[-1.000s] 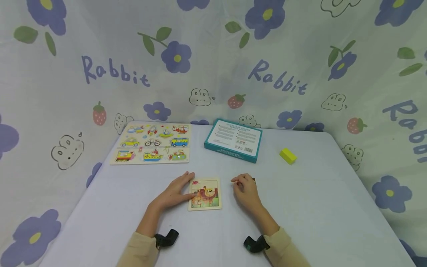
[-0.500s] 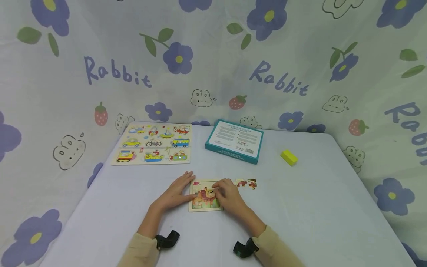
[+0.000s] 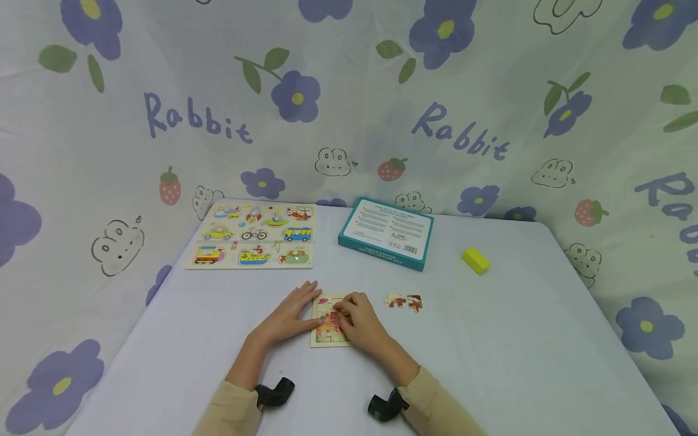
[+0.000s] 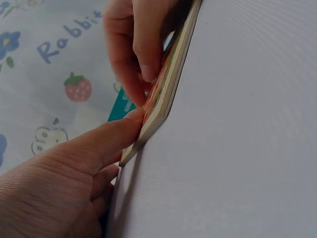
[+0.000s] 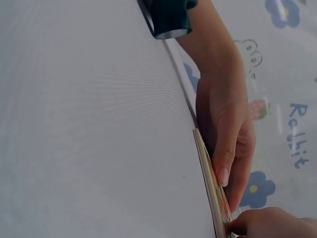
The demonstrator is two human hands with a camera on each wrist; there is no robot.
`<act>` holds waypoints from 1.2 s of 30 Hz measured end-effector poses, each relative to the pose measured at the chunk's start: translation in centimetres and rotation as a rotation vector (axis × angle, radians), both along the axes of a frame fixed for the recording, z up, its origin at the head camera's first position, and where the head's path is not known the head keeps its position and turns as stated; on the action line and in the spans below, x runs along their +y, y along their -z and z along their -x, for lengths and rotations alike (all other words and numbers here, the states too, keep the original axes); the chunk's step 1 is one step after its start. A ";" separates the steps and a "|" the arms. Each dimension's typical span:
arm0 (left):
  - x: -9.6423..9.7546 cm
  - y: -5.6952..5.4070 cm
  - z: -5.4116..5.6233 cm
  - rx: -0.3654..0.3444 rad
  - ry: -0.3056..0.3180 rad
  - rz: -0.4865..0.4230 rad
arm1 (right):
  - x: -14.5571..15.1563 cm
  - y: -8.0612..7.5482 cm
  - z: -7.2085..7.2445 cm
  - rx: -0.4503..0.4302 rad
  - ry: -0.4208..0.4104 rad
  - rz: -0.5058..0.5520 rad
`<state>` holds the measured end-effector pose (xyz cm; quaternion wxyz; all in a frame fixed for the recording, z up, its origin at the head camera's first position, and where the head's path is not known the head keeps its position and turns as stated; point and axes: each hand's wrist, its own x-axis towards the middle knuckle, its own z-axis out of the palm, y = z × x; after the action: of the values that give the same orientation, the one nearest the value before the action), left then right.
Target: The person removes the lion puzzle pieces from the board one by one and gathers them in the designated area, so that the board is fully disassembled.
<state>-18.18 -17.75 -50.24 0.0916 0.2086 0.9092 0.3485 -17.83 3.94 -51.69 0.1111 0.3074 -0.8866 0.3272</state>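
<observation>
A small wooden jigsaw board [image 3: 323, 343] with a bear picture lies in front of me in the head view. My left hand [image 3: 286, 316] rests along its left side with long, straight fingers, the thumb pressing on the board's face. Over the board's right half, my right hand [image 3: 362, 322] bends its fingers and pinches a jigsaw piece, mostly covered by the fingertips. Both wrist views show the thumb and fingertips of that hand low against the picture side of the jigsaw board [image 4: 163, 101]. Right of the board lie two loose jigsaw pieces, one reddish [image 3: 396, 301] and one darker [image 3: 415, 303].
A vehicle puzzle board [image 3: 251, 236] lies at the back left of the white table [image 3: 491, 351]. Beside it is a teal and white box [image 3: 387, 233], and farther right a yellow block [image 3: 476, 260]. A flowered cloth [image 3: 349, 91] hangs behind.
My right hand has moved left from the loose pieces onto the board, uncovering two pieces, and then slightly farther left. My left hand has stayed on the board's left side.
</observation>
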 end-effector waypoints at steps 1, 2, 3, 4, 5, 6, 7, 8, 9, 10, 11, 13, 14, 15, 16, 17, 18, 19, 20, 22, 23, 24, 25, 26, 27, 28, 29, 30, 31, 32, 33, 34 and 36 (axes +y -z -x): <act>0.0 0.0 0.0 0.002 -0.002 0.001 | 0.0 0.1 0.0 0.016 -0.001 -0.004; 0.0 0.0 0.0 0.004 -0.002 -0.001 | 0.0 0.2 0.0 0.031 -0.003 -0.008; 0.0 0.0 0.0 0.007 -0.004 0.000 | 0.0 0.3 0.0 0.044 -0.005 -0.014; 0.0 0.0 0.0 0.006 -0.007 -0.001 | 0.0 0.3 0.0 0.056 -0.009 -0.017; 0.0 0.0 0.0 0.007 -0.009 0.002 | 0.0 0.4 0.0 0.068 -0.014 -0.021; 0.0 0.1 0.0 0.007 -0.011 0.002 | 0.0 0.4 0.0 0.076 -0.018 -0.024; 0.0 0.1 0.0 0.008 -0.012 0.002 | 0.0 0.4 0.0 0.080 -0.022 -0.027; 0.0 0.2 0.0 0.009 -0.015 0.000 | 0.0 0.4 0.0 0.085 -0.024 -0.034; -0.1 0.2 0.0 0.009 -0.016 0.000 | 0.0 0.3 0.0 0.088 -0.025 -0.041; -0.1 0.2 0.1 0.010 -0.016 -0.002 | 0.0 0.3 0.0 0.092 -0.025 -0.048; -0.1 0.3 0.1 0.012 -0.015 -0.004 | 0.0 0.2 0.0 0.095 -0.023 -0.055; -0.1 0.3 0.1 0.013 -0.013 -0.007 | 0.0 0.2 0.0 0.100 -0.022 -0.061; -0.1 0.3 0.1 0.011 -0.015 -0.006 | 0.0 0.2 0.0 0.106 -0.021 -0.063; -0.1 0.3 0.1 0.011 -0.014 -0.004 | -0.1 0.2 0.0 0.108 -0.020 -0.061; -0.2 0.3 0.1 0.010 -0.015 -0.003 | -0.2 0.2 0.0 0.112 -0.018 -0.058; -0.2 0.3 0.1 0.008 -0.016 -0.001 | -0.3 0.2 0.0 0.114 -0.015 -0.052; -0.2 0.3 0.1 0.008 -0.016 -0.001 | -0.4 0.2 -0.1 0.113 -0.010 -0.048; -0.2 0.3 0.1 0.007 -0.015 -0.002 | -0.5 0.2 -0.1 0.111 -0.003 -0.046; -0.1 0.3 0.1 0.008 -0.013 -0.004 | -0.7 0.1 -0.1 0.108 0.007 -0.046; -0.1 0.2 0.1 0.011 -0.009 -0.012 | -0.9 0.1 -0.2 0.096 0.028 -0.041; -0.1 0.2 0.1 0.012 -0.008 -0.016 | -0.9 0.1 -0.3 0.088 0.036 -0.036; -0.1 0.2 0.1 0.016 -0.006 -0.020 | -1.0 0.0 -0.3 0.080 0.045 -0.031; 0.0 0.1 0.1 0.017 -0.007 -0.021 | -1.1 0.0 -0.3 0.070 0.052 -0.025; 0.0 0.1 0.1 0.022 -0.008 -0.023 | -1.1 -0.1 -0.3 0.060 0.058 -0.017; 0.0 0.2 0.1 0.026 -0.010 -0.021 | -1.2 -0.1 -0.3 0.051 0.065 -0.010; 0.0 0.2 0.1 0.031 -0.012 -0.020 | -1.2 -0.1 -0.3 0.042 0.070 -0.008; 0.0 0.2 0.1 0.035 -0.014 -0.018 | -1.3 -0.2 -0.3 0.035 0.076 -0.004; 0.0 0.2 0.1 0.040 -0.014 -0.017 | -1.3 -0.2 -0.2 0.028 0.083 -0.004; 0.1 0.2 0.1 0.042 -0.014 -0.016 | -1.4 -0.2 -0.2 0.023 0.089 -0.005; 0.1 0.3 0.1 0.045 -0.012 -0.015 | -1.4 -0.2 -0.2 0.019 0.094 -0.007; 0.1 0.3 0.1 0.044 -0.009 -0.015 | -1.4 -0.2 -0.2 0.015 0.100 -0.010; 0.0 0.3 0.1 0.043 -0.005 -0.015 | -1.4 -0.2 -0.2 0.011 0.105 -0.014; 0.1 0.3 0.1 0.038 0.004 -0.013 | -1.5 -0.2 -0.2 -0.002 0.114 -0.016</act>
<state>-18.28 -17.69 -50.51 0.0738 0.2177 0.9081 0.3500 -17.65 2.45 -51.49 0.1262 0.2570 -0.9054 0.3134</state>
